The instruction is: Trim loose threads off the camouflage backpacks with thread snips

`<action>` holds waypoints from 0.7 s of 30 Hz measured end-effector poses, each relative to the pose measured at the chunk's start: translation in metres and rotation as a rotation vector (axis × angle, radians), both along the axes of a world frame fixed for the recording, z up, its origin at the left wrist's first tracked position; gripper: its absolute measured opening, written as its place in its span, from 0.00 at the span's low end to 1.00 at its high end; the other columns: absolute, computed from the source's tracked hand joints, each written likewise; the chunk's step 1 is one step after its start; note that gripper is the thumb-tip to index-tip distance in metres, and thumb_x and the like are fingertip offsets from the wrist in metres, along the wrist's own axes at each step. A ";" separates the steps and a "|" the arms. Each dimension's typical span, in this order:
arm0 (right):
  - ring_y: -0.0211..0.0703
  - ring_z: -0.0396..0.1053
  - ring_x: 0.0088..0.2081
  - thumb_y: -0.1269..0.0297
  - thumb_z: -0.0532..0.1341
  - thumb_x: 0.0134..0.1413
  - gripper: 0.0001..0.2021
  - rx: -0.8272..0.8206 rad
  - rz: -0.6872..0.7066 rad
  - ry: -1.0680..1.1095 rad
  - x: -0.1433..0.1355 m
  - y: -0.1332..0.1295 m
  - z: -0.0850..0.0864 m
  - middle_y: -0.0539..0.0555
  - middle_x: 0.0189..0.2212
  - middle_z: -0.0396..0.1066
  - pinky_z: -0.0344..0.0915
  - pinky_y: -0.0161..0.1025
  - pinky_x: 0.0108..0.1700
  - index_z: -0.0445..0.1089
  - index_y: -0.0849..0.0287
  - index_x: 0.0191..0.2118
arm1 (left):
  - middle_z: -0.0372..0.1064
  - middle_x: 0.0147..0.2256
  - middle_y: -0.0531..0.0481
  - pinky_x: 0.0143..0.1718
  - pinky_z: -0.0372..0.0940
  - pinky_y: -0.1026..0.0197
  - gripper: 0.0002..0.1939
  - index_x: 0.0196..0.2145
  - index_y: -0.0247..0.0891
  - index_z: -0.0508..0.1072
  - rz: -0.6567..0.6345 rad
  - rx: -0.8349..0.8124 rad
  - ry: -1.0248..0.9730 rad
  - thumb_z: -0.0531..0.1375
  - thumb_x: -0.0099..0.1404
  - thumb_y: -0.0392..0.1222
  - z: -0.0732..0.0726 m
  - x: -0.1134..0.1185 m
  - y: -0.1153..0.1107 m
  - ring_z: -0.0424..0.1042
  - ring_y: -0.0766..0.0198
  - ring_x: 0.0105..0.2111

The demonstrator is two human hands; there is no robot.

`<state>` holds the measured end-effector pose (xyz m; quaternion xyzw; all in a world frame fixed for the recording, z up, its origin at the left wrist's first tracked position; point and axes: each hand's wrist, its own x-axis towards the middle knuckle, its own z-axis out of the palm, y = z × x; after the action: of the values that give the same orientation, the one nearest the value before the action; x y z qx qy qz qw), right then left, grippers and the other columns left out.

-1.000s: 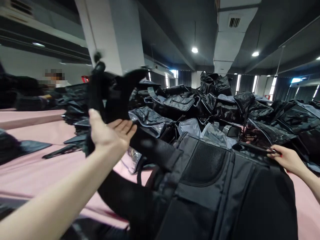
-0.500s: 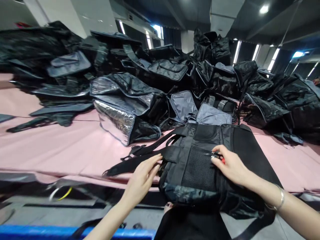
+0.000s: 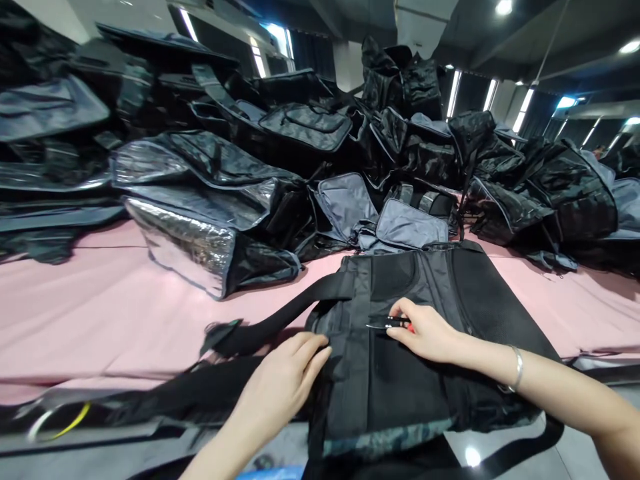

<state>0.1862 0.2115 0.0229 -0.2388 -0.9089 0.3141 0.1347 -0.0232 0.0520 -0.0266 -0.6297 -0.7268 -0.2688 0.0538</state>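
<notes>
A black backpack (image 3: 400,387) with a camouflage-patterned edge lies with its strap side up on the pink-covered table. My left hand (image 3: 287,373) is at its left side, thumb and fingers closed on the edge. Over the middle of the backpack, my right hand (image 3: 425,330) is closed on a small pair of thread snips (image 3: 390,323). Their thin blades point left, and a bit of red shows by my fingers. A black shoulder strap (image 3: 280,320) stretches out to the left, beyond my left hand.
A heap of dark camouflage bags (image 3: 305,127) spreads across the back of the pink table cover (image 3: 115,300). One bag with a shiny silver lining (image 3: 185,240) gapes to the left of the backpack. Grey-lined flaps (image 3: 413,223) lie just behind it. Below the table's front edge is the floor.
My right hand has moved left across the backpack with the snips. My left hand now grips lower on the left edge, and the backpack has shifted a little. The view has turned right.
</notes>
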 end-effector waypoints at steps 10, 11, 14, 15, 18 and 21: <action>0.35 0.63 0.25 0.62 0.63 0.49 0.08 -0.050 -0.068 0.129 -0.016 -0.004 -0.039 0.45 0.24 0.66 0.56 0.31 0.30 0.67 0.56 0.37 | 0.73 0.31 0.53 0.28 0.65 0.66 0.17 0.36 0.42 0.74 0.045 0.118 -0.303 0.52 0.63 0.55 -0.016 0.030 -0.003 0.69 0.67 0.25; 0.35 0.63 0.25 0.62 0.63 0.49 0.08 -0.044 -0.056 0.136 -0.014 -0.004 -0.040 0.45 0.24 0.67 0.56 0.31 0.30 0.67 0.56 0.36 | 0.73 0.30 0.52 0.28 0.65 0.66 0.17 0.37 0.42 0.74 0.040 0.120 -0.295 0.53 0.62 0.55 -0.017 0.033 0.000 0.69 0.67 0.25; 0.35 0.65 0.26 0.62 0.63 0.50 0.07 0.011 0.004 0.145 -0.009 -0.005 -0.041 0.47 0.27 0.69 0.57 0.31 0.31 0.68 0.57 0.35 | 0.71 0.28 0.52 0.27 0.64 0.65 0.17 0.36 0.42 0.73 0.056 0.105 -0.239 0.53 0.62 0.55 -0.017 0.039 0.010 0.68 0.66 0.24; 0.36 0.65 0.27 0.62 0.63 0.50 0.07 0.029 0.028 0.141 -0.009 -0.006 -0.042 0.47 0.27 0.70 0.57 0.31 0.31 0.69 0.57 0.35 | 0.71 0.28 0.52 0.26 0.64 0.66 0.16 0.34 0.42 0.73 0.067 0.091 -0.213 0.52 0.62 0.54 -0.017 0.041 0.012 0.68 0.66 0.24; 0.36 0.65 0.26 0.62 0.62 0.51 0.07 0.067 0.069 0.116 -0.008 -0.007 -0.042 0.47 0.26 0.69 0.56 0.32 0.31 0.69 0.58 0.36 | 0.69 0.27 0.53 0.24 0.61 0.66 0.15 0.28 0.42 0.70 0.087 0.066 -0.128 0.50 0.64 0.50 -0.014 0.044 0.014 0.69 0.66 0.25; 0.36 0.65 0.25 0.61 0.63 0.51 0.09 0.095 0.086 0.071 -0.007 -0.007 -0.041 0.46 0.22 0.67 0.54 0.31 0.30 0.69 0.58 0.37 | 0.66 0.26 0.53 0.26 0.60 0.65 0.13 0.27 0.41 0.66 0.061 0.093 -0.100 0.48 0.65 0.45 -0.014 0.046 0.012 0.68 0.65 0.26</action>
<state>0.1792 0.2044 -0.0186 -0.1814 -0.9268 0.2847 0.1644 0.0231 0.0638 -0.0410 -0.5899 -0.7343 -0.3315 0.0548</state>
